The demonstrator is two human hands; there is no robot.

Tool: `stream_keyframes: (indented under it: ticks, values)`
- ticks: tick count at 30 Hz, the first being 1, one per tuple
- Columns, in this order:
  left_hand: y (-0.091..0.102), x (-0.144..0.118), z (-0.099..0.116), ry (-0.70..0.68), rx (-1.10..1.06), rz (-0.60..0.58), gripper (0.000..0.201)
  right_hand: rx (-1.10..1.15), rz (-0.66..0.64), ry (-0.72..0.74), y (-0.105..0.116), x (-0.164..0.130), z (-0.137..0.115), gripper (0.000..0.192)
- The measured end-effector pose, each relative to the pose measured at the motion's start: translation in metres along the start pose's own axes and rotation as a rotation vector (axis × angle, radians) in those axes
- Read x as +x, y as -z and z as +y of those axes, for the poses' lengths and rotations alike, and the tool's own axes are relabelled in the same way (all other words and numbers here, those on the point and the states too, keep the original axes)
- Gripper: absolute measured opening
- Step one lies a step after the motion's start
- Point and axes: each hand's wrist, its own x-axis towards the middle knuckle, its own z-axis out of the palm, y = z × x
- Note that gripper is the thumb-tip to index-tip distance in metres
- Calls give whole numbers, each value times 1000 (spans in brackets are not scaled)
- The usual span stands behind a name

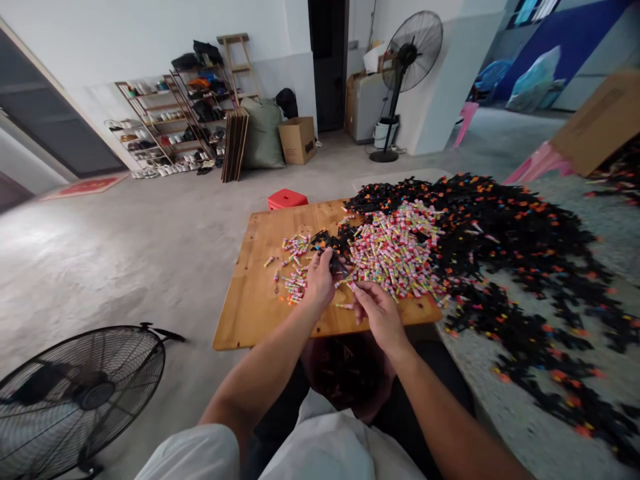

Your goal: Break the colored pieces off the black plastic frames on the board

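Bare wooden board [250, 303] left of the hands; heaped coloured tubes [395, 250] and black pieces [505, 227] crowding right.

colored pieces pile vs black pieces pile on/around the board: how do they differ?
The colored pile is pink, yellow and green small tubes; the black pile is dark pieces with orange specks. The colored pile is compact and sits on the wooden board; the black pile is far larger, sprawling off the board onto the surface at its right. The right hand is at the colored pile's edge; the left hand holds a black piece. Both are loose, unsorted heaps.
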Motion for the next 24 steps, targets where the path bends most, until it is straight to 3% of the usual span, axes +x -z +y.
stream_keyframes:
  ticks: [2, 7, 14, 20, 24]
  values:
    - [-7, -14, -5, -15, -102, 6, 35, 39, 4, 2, -4, -1, -4, 34]
    - [-14, -30, -2, -21, -127, -46, 40, 77, 14, -1, 2, -6, -9, 30]
    - [-16, -39, 3, -56, -53, -49, 40, 11, 9, 68, 7, -7, -8, 29]
    - [-13, -42, 0, -126, -22, -65, 43, -75, 78, 93, 7, -9, -8, 33]
    - [-11, -45, -3, -194, 13, -54, 41, 17, 82, 40, 7, -10, -7, 31]
